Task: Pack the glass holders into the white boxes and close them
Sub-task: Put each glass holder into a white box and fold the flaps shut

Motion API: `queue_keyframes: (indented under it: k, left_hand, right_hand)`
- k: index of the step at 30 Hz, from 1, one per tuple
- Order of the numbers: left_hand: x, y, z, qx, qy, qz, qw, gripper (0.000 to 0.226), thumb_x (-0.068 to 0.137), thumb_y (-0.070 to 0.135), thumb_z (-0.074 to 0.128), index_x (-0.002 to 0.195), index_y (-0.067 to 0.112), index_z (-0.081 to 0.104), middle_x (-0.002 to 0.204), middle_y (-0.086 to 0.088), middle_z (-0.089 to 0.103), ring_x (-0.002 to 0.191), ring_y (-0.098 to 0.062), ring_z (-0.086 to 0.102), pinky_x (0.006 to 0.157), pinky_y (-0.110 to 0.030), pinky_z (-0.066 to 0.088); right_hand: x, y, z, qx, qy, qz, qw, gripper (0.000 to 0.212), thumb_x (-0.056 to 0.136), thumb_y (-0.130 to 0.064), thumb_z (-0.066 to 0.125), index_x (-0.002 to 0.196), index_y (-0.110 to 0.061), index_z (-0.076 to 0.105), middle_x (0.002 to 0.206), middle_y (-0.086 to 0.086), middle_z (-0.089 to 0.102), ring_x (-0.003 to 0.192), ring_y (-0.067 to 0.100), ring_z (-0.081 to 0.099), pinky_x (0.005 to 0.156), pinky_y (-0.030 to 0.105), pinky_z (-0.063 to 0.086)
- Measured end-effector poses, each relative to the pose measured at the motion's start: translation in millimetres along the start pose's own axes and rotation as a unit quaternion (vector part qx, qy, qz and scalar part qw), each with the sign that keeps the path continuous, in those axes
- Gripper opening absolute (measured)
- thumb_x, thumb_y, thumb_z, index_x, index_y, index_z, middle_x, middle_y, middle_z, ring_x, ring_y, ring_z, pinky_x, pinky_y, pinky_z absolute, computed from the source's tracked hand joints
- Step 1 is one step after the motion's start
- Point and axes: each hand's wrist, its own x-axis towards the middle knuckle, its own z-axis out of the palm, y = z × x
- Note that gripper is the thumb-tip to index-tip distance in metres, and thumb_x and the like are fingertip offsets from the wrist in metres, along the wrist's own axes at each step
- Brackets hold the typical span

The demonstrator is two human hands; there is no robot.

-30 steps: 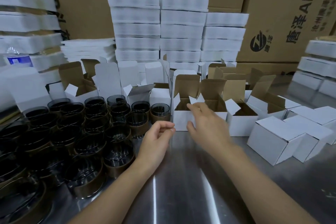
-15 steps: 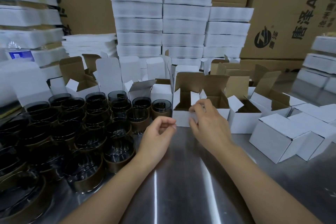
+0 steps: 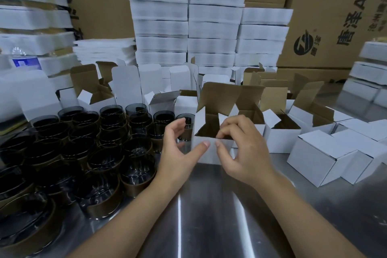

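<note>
An open white box (image 3: 209,152) with a brown inside stands at the centre of the metal table, its lid flap upright. My right hand (image 3: 240,148) pinches the box's front wall, fingers inside the rim and thumb outside. My left hand (image 3: 178,151) is spread beside the box with its thumb tip touching the front wall. Several dark glass holders (image 3: 92,144) with brown bands crowd the table to the left; the nearest one (image 3: 185,130) stands just behind my left hand.
More open white boxes (image 3: 280,130) line up behind and to the right. Closed white boxes (image 3: 320,157) lie at the right. Stacks of flat white packs (image 3: 186,27) and big cardboard cartons (image 3: 335,16) form the back wall. The steel table (image 3: 209,216) lies in front.
My right hand has pulled the open box out of the row toward me. My left hand has moved up to the box's left side and touched it with the thumb.
</note>
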Motion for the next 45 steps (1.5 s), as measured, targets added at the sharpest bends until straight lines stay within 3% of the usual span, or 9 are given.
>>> queue_keyframes:
  k: [7, 11, 24, 29, 31, 33, 37, 42, 45]
  left_hand:
    - [-2, 6, 2, -0.05, -0.055, -0.008, 0.997, 0.062, 0.069, 0.024, 0.068, 0.124, 0.032, 0.04, 0.121, 0.01, 0.056, 0.107, 0.012, 0.054, 0.09, -0.008, 0.042]
    - [-3, 8, 0, -0.044, -0.054, -0.012, 0.998, 0.057, 0.071, 0.026, 0.063, 0.122, 0.037, 0.041, 0.116, 0.006, 0.06, 0.108, 0.002, 0.057, 0.098, -0.023, 0.045]
    - [-3, 9, -4, 0.021, -0.093, 0.021, 0.995, 0.046, 0.072, 0.013, 0.052, 0.114, 0.033, 0.052, 0.117, 0.003, 0.057, 0.11, -0.013, 0.054, 0.095, -0.034, 0.047]
    - [-3, 7, -3, 0.013, -0.097, 0.002, 0.995, 0.052, 0.07, 0.016, 0.047, 0.117, 0.036, 0.054, 0.127, 0.002, 0.052, 0.118, -0.01, 0.05, 0.096, -0.032, 0.047]
    - [-2, 7, -3, 0.003, -0.102, -0.003, 0.995, 0.054, 0.071, 0.016, 0.046, 0.12, 0.038, 0.053, 0.13, 0.002, 0.05, 0.12, -0.008, 0.049, 0.095, -0.027, 0.047]
    - [-2, 7, -3, -0.02, -0.104, -0.009, 0.994, 0.051, 0.071, 0.016, 0.045, 0.117, 0.036, 0.052, 0.127, -0.001, 0.051, 0.111, -0.004, 0.053, 0.085, -0.02, 0.048]
    - [-3, 7, -4, -0.053, -0.065, -0.01, 0.996, 0.038, 0.071, 0.014, 0.049, 0.107, 0.026, 0.044, 0.1, 0.01, 0.056, 0.077, 0.008, 0.058, 0.068, -0.016, 0.05]
    - [-1, 4, -4, -0.054, -0.043, -0.017, 0.997, 0.034, 0.069, 0.016, 0.051, 0.102, 0.023, 0.045, 0.084, 0.028, 0.061, 0.079, 0.004, 0.059, 0.072, -0.027, 0.053]
    - [0, 5, -4, -0.047, -0.048, -0.018, 0.998, 0.032, 0.069, 0.016, 0.049, 0.099, 0.028, 0.049, 0.091, 0.022, 0.06, 0.079, 0.0, 0.057, 0.07, -0.029, 0.05]
  right_hand:
    - [-4, -11, 1, 0.041, -0.045, -0.049, 0.997, 0.01, 0.072, -0.016, 0.066, 0.075, -0.008, 0.062, 0.089, 0.002, 0.057, 0.082, 0.011, 0.049, 0.065, 0.025, 0.044]
    - [-4, -15, -1, 0.054, -0.041, -0.043, 0.997, 0.013, 0.072, -0.022, 0.06, 0.069, -0.01, 0.06, 0.088, 0.001, 0.055, 0.078, 0.014, 0.05, 0.059, 0.03, 0.045]
    - [-3, -12, 2, 0.034, -0.017, 0.016, 0.999, 0.014, 0.076, -0.025, 0.059, 0.073, -0.012, 0.062, 0.09, 0.0, 0.058, 0.086, 0.01, 0.049, 0.058, 0.032, 0.051]
    - [-2, -11, 0, 0.019, 0.037, 0.071, 0.997, 0.017, 0.078, -0.023, 0.057, 0.068, -0.009, 0.06, 0.088, 0.0, 0.059, 0.079, 0.01, 0.053, 0.054, 0.03, 0.049]
    - [-1, -10, 0, 0.022, 0.057, 0.09, 0.994, 0.024, 0.081, -0.027, 0.053, 0.066, -0.009, 0.059, 0.085, -0.001, 0.058, 0.071, 0.01, 0.052, 0.052, 0.019, 0.044]
    - [-1, -10, 0, 0.032, 0.077, 0.104, 0.991, 0.03, 0.083, -0.03, 0.048, 0.065, -0.008, 0.059, 0.083, -0.001, 0.057, 0.071, 0.011, 0.049, 0.053, 0.008, 0.036]
    - [-1, -7, 1, 0.037, 0.075, 0.124, 0.989, 0.019, 0.083, -0.021, 0.056, 0.07, -0.009, 0.061, 0.085, -0.002, 0.057, 0.074, 0.012, 0.05, 0.054, 0.008, 0.039]
    - [-1, -5, 2, 0.043, 0.048, 0.144, 0.987, 0.008, 0.079, -0.019, 0.056, 0.085, -0.015, 0.06, 0.088, -0.008, 0.055, 0.079, 0.005, 0.054, 0.059, 0.006, 0.037]
    - [-1, -5, 1, 0.028, 0.056, 0.151, 0.986, 0.01, 0.08, -0.016, 0.053, 0.087, -0.016, 0.06, 0.089, -0.01, 0.054, 0.076, 0.004, 0.053, 0.059, 0.007, 0.036]
